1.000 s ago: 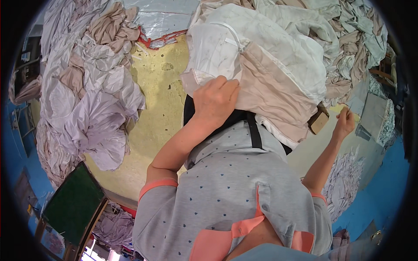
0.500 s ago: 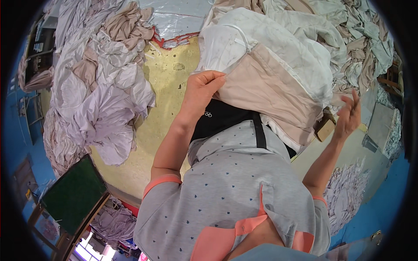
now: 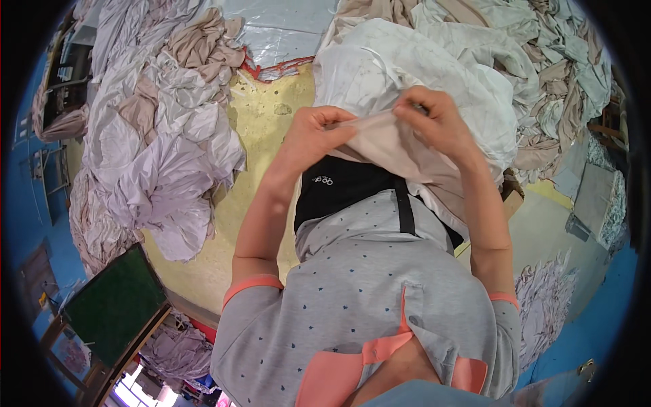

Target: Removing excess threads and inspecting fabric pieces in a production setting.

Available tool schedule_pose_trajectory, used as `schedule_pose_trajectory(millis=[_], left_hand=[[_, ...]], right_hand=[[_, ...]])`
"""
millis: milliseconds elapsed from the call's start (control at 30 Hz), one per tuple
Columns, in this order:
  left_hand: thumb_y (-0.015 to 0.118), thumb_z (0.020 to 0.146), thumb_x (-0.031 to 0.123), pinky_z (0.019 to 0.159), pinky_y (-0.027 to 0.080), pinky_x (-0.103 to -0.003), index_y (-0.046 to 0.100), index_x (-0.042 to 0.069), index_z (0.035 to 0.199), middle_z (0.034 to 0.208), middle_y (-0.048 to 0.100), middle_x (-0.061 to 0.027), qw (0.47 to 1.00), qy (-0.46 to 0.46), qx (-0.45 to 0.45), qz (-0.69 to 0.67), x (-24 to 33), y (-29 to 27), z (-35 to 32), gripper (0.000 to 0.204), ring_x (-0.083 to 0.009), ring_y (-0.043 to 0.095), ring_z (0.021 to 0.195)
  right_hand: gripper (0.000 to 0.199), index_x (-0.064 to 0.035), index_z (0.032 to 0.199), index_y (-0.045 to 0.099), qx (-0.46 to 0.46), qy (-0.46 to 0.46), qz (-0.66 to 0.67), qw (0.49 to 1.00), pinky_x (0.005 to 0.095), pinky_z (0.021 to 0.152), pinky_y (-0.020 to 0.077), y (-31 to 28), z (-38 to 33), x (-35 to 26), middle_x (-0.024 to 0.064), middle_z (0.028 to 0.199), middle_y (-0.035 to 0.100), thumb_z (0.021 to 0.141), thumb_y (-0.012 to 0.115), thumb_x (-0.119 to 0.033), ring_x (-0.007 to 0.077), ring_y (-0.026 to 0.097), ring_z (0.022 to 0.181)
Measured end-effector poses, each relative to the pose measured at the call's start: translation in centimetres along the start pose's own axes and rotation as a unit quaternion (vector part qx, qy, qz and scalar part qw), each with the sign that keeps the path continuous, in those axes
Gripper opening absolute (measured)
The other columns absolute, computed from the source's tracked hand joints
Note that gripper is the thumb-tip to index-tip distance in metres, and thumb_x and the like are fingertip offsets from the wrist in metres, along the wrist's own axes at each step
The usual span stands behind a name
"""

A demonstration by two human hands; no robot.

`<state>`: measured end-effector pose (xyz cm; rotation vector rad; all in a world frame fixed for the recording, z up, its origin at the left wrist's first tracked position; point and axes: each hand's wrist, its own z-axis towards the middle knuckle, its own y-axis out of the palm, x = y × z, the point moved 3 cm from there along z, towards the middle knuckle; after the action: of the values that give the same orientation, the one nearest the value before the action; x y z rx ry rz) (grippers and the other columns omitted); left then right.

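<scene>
A beige and white cloth [image 3: 386, 146] lies across my lap, its beige part toward me and its white part spread out ahead. My left hand [image 3: 319, 136] pinches its left edge between thumb and fingers. Slightly to the right, my right hand [image 3: 434, 122] is closed on the same edge, drawing a short stretch of it taut between the two hands. A thin pale strip [image 3: 373, 57] lies on the white part beyond. The right fingertips are a little blurred.
To the left rises a big heap of lilac, white and beige cloth [image 3: 163, 169]. More white and beige cloth [image 3: 556, 88] is piled at the far right. Between them runs a worn yellow surface [image 3: 264, 129]. A dark green panel [image 3: 115, 305] stands at the lower left, with crumpled lilac fabric [image 3: 546, 292] low on the right.
My right hand has come in from the right, where it was open and empty, and has taken hold of the cloth's edge. My left hand keeps its pinch.
</scene>
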<state>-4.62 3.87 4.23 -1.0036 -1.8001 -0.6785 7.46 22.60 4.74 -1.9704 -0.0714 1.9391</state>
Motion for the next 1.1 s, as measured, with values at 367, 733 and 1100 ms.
schedule_pose_trajectory(millis=[367, 733, 1100], left_hand=[[0.073, 0.078, 0.011, 0.064, 0.044, -0.022, 0.068, 0.001, 0.085, 0.074, 0.064, 0.0000, 0.996, -0.049, -0.076, -0.014, -4.6, -5.8, 5.4, 0.014, -0.0069, 0.057, 0.066], [0.072, 0.079, 0.011, 0.065, 0.044, -0.021, 0.067, 0.002, 0.080, 0.074, 0.064, -0.0002, 0.997, -0.022, -0.072, -0.007, -5.1, -8.9, 6.6, 0.010, -0.0055, 0.056, 0.068], [0.068, 0.083, 0.009, 0.058, 0.042, -0.020, 0.064, 0.002, 0.079, 0.072, 0.063, 0.0013, 0.993, -0.010, 0.046, -0.110, -4.5, -9.0, 3.1, 0.009, -0.0045, 0.054, 0.062]], right_hand=[[0.010, -0.0079, 0.082, 0.063, 0.196, 0.129, -0.012, 0.972, 0.0174, 0.043, 0.0214, -12.1, -5.1, 0.5, -0.0118, 0.059, 0.044, 0.087, 0.065, -0.016, -0.0020, 0.032, 0.048], [0.008, -0.0093, 0.088, 0.066, 0.306, 0.184, 0.022, 0.934, 0.0156, 0.040, 0.0228, -18.5, -9.7, 0.9, -0.0120, 0.062, 0.049, 0.088, 0.067, -0.018, -0.0035, 0.034, 0.047], [0.015, -0.0002, 0.093, 0.064, 0.325, 0.087, -0.415, 0.845, 0.0252, 0.062, 0.0430, -17.4, -5.4, 4.3, 0.0033, 0.072, 0.059, 0.087, 0.063, -0.015, 0.0134, 0.055, 0.065]])
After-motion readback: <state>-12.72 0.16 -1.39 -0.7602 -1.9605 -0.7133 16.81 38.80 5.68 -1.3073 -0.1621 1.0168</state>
